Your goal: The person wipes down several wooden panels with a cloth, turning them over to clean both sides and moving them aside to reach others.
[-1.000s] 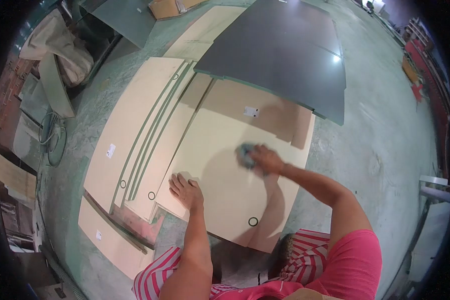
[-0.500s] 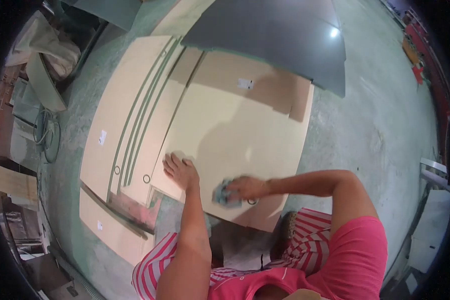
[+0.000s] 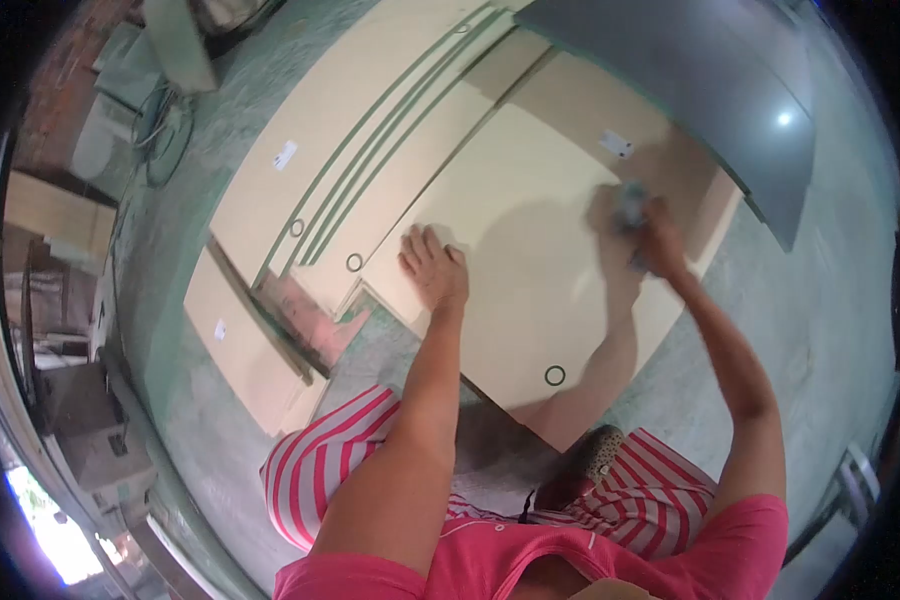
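Note:
A large cream panel (image 3: pixel 530 240) lies flat on the floor, with a small white label (image 3: pixel 615 144) near its far side and a dark ring (image 3: pixel 555 376) near its closest corner. Spread on the left edge of this panel is my left hand (image 3: pixel 434 268), palm down and holding nothing. Over the right part, my right hand (image 3: pixel 660 240) is closed around a blurred grey-blue cloth (image 3: pixel 631 205), which touches the surface near the label.
Narrow cream strips and another labelled panel (image 3: pixel 260 190) lie to the left. A dark grey sheet (image 3: pixel 700 80) covers the far right. A coiled hose (image 3: pixel 167 140) is at upper left. A shoe (image 3: pixel 598 452) rests by the near corner.
My right hand has swept the cloth from the near edge to the far right part of the panel. The view has turned, and my left hand stays on the left edge.

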Demonstrator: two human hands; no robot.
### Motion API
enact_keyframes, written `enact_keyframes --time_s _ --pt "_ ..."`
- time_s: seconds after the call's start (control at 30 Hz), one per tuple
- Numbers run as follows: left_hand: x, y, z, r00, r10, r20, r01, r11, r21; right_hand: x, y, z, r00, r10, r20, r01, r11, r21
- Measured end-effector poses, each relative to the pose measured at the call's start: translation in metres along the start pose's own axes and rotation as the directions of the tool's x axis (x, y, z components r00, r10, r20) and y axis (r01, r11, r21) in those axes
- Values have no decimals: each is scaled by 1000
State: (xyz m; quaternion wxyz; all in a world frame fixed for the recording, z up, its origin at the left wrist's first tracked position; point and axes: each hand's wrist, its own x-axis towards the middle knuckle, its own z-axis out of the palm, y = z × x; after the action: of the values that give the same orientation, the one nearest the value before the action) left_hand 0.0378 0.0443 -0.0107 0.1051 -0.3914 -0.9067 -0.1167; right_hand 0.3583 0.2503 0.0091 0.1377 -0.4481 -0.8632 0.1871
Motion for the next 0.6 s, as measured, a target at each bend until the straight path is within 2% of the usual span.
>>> enact_keyframes --time_s 0.03,0.07,0.1,0.13,0.17,0.2,0.23,0.3,0.33,0.37,0.4,0.43,0.5,0.53,0.6 --pt "0 2 -2 1000 -12 6 12 1000 -10 -13 -20 49 981 -193 18 184 955 234" --pt "-2 3 -1 999 -34 5 34 999 13 -22 -97 31 917 -304 258 310 950 19" --pt "-2 2 -1 1000 -10 -10 10 1000 13 -32 -121 59 762 -631 145 636 771 12" --pt "-1 1 -1 1000 8 -29 -8 1000 17 -36 -163 41 640 -747 179 747 659 82" --pt "0 2 -4 999 -6 -52 4 1000 -23 -40 -181 49 592 -781 196 774 620 132" --pt "0 2 -9 999 -2 -37 1 999 -35 -36 -184 54 600 -784 157 774 619 135" --pt "0 3 -10 998 -36 52 39 998 -52 -31 -179 56 608 -785 120 772 620 138" --pt "1 8 -25 991 -48 122 60 994 -95 -10 -167 43 781 -569 258 581 813 34" --pt "2 9 -32 988 -38 153 57 991 -124 5 -139 53 791 -608 68 612 787 -77" --pt "2 10 -39 987 -31 156 55 987 -153 32 -119 51 874 -411 257 455 879 -141" --pt "2 10 -42 990 -21 140 49 979 -198 49 -104 36 835 -550 24 543 814 -206" --pt "0 11 -42 994 -16 104 37 977 -209 71 -59 55 813 -559 -161 493 809 -319" --pt "0 12 -44 997 -31 75 46 978 -204 125 13 64 677 -648 -349 476 748 -463" --pt "0 11 -38 995 -22 101 40 983 -179 148 10 48 946 -271 -177 101 766 -635" --pt "8 12 -53 978 20 207 -14 999 -34 159 20 24 880 -299 -370 73 853 -516"
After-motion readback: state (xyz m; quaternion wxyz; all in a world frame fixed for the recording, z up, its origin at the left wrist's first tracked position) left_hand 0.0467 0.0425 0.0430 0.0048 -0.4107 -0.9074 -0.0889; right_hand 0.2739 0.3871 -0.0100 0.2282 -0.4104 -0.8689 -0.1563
